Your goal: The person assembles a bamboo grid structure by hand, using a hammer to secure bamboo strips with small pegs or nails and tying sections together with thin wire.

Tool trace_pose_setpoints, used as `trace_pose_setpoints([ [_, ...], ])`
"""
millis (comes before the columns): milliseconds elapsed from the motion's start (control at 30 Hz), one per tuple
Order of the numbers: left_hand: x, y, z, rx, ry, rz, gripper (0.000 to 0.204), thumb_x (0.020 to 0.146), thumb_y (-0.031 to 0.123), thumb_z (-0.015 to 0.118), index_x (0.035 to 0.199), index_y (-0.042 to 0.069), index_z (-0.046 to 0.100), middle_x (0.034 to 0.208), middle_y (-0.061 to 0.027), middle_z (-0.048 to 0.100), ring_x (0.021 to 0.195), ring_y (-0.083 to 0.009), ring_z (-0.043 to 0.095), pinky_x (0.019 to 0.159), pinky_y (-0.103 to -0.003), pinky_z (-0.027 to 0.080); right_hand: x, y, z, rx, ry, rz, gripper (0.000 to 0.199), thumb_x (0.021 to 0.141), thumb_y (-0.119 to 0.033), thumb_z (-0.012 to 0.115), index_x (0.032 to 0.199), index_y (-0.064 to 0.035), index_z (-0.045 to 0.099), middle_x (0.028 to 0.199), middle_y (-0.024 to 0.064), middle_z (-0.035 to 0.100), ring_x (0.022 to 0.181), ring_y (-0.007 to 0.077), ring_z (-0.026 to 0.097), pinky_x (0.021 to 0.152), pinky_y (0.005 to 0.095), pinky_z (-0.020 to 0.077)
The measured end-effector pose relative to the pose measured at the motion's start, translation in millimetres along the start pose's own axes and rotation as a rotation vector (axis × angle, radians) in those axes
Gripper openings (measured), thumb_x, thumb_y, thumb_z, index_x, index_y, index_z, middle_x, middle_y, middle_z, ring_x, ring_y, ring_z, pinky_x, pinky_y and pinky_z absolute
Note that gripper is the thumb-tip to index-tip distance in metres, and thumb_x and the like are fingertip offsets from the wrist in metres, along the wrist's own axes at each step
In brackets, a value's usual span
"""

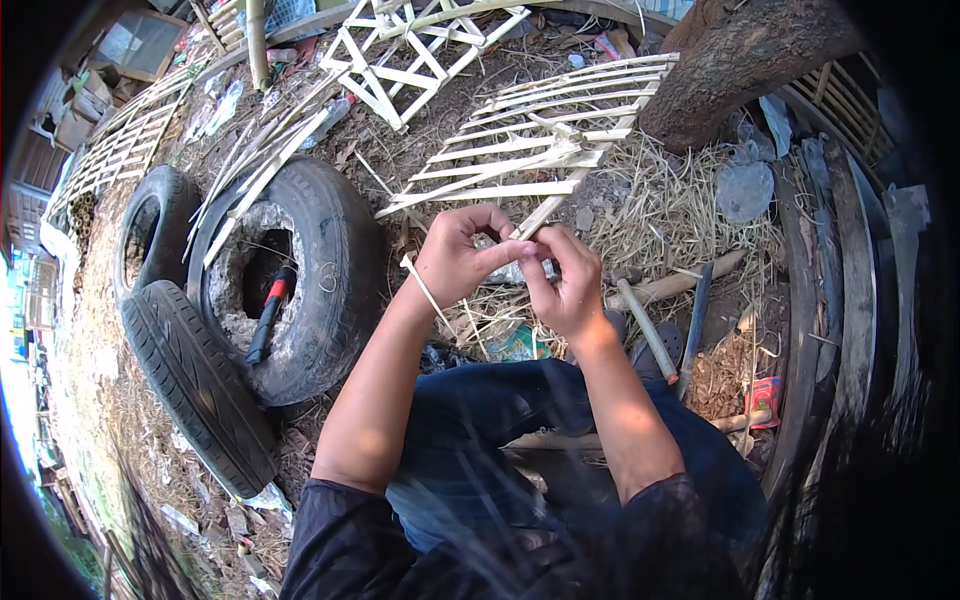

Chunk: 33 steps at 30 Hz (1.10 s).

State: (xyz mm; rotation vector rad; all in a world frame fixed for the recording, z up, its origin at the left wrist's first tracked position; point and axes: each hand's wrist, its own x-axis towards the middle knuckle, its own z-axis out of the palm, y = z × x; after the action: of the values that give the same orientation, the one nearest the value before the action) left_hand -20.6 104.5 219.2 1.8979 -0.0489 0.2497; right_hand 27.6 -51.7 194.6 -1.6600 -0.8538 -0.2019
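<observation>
Both my hands meet in front of my knees at the near end of a bamboo strip (547, 207). This strip forms one side of a ladder-like frame of split bamboo slats (500, 191), which lies on the ground ahead. My left hand (455, 255) is closed, its thumb and fingers pinching the strip's end. Close against it, my right hand (568, 280) is also closed, thumb and fingertips pressed at the same end. What exactly lies between the right fingertips is hidden. A thin bamboo sliver (428, 290) crosses by my left wrist.
Old tires (335, 270) stand at left, with a red-and-black handled tool (268, 315) inside one. Another bamboo lattice (400, 75) lies farther off. A tree trunk (745, 70) rises at far right. Nearer lie a stick (648, 330), a dark flat bar (696, 325) and a red packet (763, 402).
</observation>
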Motion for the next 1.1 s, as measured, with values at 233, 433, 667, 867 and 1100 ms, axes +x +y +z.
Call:
trace_pose_setpoints([
  [233, 0.6, -2.2, -9.1, -0.19, -0.198, -0.028, 0.039, 0.082, 0.04, 0.066, 0.078, 0.001, 0.06, 0.072, -0.002, 0.058, 0.071, -0.0075, 0.051, 0.066, -0.024, 0.041, -7.7, 6.5, -5.0, 0.129, -0.107, 0.114, 0.017, 0.085, -0.018, 0.063, 0.093, -0.0032, 0.059, 0.075, 0.0107, 0.064, 0.07, 0.0216, 0.067, 0.063, 0.0305, 0.0502],
  [433, 4.5, -18.6, -5.1, -0.39, -0.197, -0.278, 0.063, 0.099, 0.044, 0.023, 0.078, 0.0, 0.063, 0.066, -0.0052, 0.057, 0.066, -0.0143, 0.051, 0.066, -0.027, 0.04, -18.0, 13.2, -2.0, 0.113, -0.153, 0.119, 0.016, 0.085, -0.016, 0.064, 0.092, -0.0023, 0.06, 0.08, 0.0107, 0.066, 0.072, 0.0197, 0.067, 0.066, 0.029, 0.0515],
  [667, 9.5, -20.1, 2.8, -0.396, -0.209, -0.306, 0.059, 0.099, 0.043, 0.026, 0.082, -0.002, 0.061, 0.067, -0.0056, 0.054, 0.067, -0.014, 0.052, 0.071, -0.028, 0.042, -19.1, 9.3, -3.5, 0.116, -0.118, 0.18, 0.016, 0.091, -0.017, 0.056, 0.093, -0.0009, 0.06, 0.078, 0.0108, 0.066, 0.071, 0.0171, 0.066, 0.065, 0.0287, 0.0518],
  [867, 8.1, -27.8, 4.8, -0.378, -0.188, -0.338, 0.05, 0.099, 0.037, 0.033, 0.088, -0.001, 0.063, 0.071, -0.004, 0.056, 0.07, -0.0114, 0.051, 0.071, -0.028, 0.042, -30.6, 0.5, 9.4, 0.316, -0.073, 0.363, 0.028, 0.096, -0.021, 0.045, 0.093, 0.0043, 0.057, 0.086, 0.0131, 0.066, 0.07, 0.0156, 0.064, 0.064, 0.0263, 0.0516],
  [1100, 7.1, -26.7, 2.4, -0.399, -0.241, -0.301, 0.039, 0.096, 0.03, 0.04, 0.094, 0.001, 0.066, 0.083, -0.0049, 0.063, 0.083, -0.0126, 0.056, 0.074, -0.028, 0.043, -40.0, -6.4, 3.4, 0.71, -0.065, 0.575, 0.027, 0.097, -0.023, 0.045, 0.099, 0.0026, 0.054, 0.093, 0.0187, 0.065, 0.074, 0.0188, 0.065, 0.067, 0.0278, 0.0532],
])
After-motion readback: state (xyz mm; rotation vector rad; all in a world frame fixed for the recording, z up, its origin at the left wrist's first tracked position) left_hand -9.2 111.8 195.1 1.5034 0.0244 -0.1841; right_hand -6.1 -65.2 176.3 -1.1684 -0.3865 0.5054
